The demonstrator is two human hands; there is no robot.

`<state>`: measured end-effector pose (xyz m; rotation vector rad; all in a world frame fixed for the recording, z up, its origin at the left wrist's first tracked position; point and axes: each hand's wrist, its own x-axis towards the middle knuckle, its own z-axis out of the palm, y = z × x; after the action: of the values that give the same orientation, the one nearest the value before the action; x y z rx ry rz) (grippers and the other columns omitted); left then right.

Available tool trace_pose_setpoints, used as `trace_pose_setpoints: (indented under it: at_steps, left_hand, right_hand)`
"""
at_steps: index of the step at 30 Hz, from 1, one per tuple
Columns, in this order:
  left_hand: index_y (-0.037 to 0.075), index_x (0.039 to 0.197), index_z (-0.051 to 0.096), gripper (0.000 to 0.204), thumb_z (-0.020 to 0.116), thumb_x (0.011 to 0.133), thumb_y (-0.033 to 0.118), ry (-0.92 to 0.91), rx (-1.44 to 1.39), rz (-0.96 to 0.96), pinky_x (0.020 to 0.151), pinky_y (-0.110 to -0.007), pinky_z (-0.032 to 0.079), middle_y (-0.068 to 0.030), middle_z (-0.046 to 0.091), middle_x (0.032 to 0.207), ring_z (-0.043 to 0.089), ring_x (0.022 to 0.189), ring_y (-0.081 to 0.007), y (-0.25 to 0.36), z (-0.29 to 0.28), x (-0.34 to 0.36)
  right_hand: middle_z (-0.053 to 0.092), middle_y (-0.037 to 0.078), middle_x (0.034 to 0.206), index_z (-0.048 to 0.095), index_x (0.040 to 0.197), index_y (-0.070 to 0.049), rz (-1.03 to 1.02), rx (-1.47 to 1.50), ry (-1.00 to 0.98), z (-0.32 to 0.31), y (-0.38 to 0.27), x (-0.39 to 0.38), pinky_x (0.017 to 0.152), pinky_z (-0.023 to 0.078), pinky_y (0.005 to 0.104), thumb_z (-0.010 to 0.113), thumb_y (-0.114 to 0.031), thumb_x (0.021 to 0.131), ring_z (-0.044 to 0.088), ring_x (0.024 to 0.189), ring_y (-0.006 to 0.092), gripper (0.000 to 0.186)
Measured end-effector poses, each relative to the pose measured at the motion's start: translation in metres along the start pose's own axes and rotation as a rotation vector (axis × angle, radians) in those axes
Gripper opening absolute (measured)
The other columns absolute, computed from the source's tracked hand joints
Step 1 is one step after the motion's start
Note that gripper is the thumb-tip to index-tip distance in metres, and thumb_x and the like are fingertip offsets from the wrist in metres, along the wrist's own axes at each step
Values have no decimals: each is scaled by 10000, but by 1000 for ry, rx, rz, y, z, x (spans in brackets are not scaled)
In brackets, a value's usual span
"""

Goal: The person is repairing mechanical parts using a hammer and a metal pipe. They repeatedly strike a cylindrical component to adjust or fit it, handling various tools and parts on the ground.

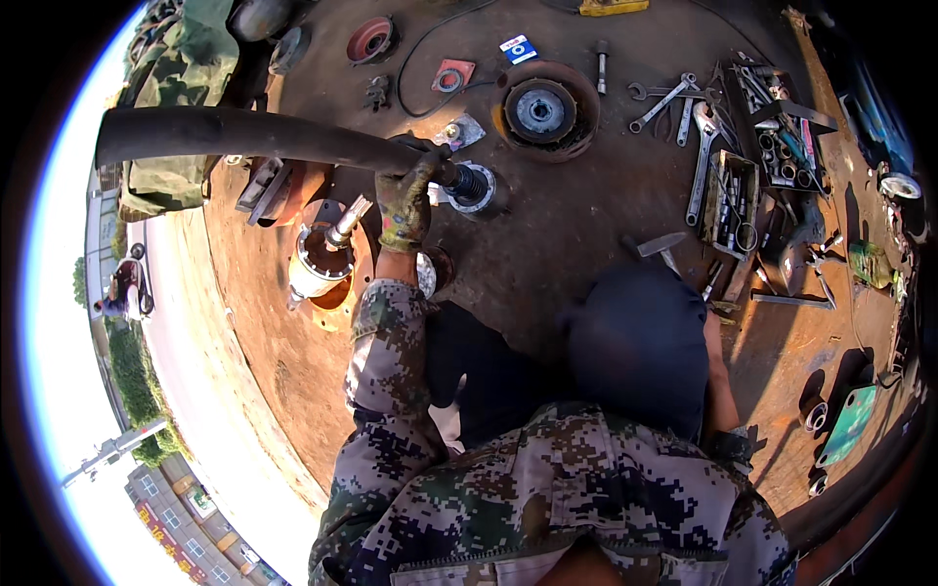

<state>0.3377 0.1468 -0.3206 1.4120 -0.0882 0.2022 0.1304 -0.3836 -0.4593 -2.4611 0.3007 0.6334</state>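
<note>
My left hand (405, 205), in a dirty glove, is closed round a long black pipe (249, 134). The pipe runs from the upper left to a dark ribbed shaft (469, 183) set in a round silver flange (477, 202). Left of that hand, a cylindrical metal housing (315, 278) with a splined shaft (344, 227) stands on a rusty flange. My right hand (721, 311) is mostly hidden beside my dark knee (635, 361), near several lying tools; I cannot tell whether it grips one. A hammer (662, 244) lies just above that knee.
A round hub (542, 112) sits at the top centre. Wrenches (702, 166), socket trays (782, 137) and a green plate (845, 425) lie rightward on the dirty ground. Camouflage cloth (171, 88) is upper left. A person on a two-wheeler (127, 288) is on the road beyond.
</note>
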Motion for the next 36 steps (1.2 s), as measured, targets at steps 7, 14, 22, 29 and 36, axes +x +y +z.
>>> trace_pose_setpoints:
  at_steps: [7, 14, 22, 29, 36]
  left_hand:
    - [-21, 996, 633, 158, 679, 871, 64, -13, 120, -6, 941, -391, 573, -89, 663, 939, 687, 920, -210, -4, 2, 7]
    - [-1, 1081, 668, 261, 768, 861, 98, 160, 123, 0, 811, -327, 549, -65, 699, 957, 666, 870, -170, -32, -4, -2]
    - [45, 1150, 638, 320, 786, 879, 131, 131, 303, -143, 720, -306, 549, -20, 670, 928, 646, 808, -132, -15, 17, 6]
    - [51, 1149, 644, 347, 797, 856, 158, 121, 256, -41, 752, -304, 550, -17, 678, 958, 648, 848, -149, -29, -7, 12]
    - [49, 1124, 651, 326, 799, 853, 154, 110, 233, -57, 756, -310, 547, -22, 683, 946, 650, 845, -153, -24, 6, 9]
  right_hand:
    - [694, 231, 843, 638, 1273, 28, -344, 56, 147, -94, -129, 10, 734, 520, 456, 703, -234, 992, 686, 768, 398, 390]
    - [551, 101, 750, 622, 1247, 22, -617, 28, 155, -214, -310, -3, 665, 465, 325, 737, -226, 994, 474, 702, 136, 372]
    - [566, 164, 756, 623, 1140, 19, -1025, -297, 308, -330, -533, -71, 642, 447, 382, 683, -267, 1026, 520, 663, 259, 314]
    - [609, 230, 804, 586, 1007, 34, -1162, -771, 167, -339, -630, -111, 714, 472, 493, 620, -169, 971, 584, 750, 437, 209]
    - [632, 253, 890, 596, 980, 45, -1070, -820, 221, -338, -631, -117, 815, 489, 489, 612, -145, 904, 618, 894, 453, 205]
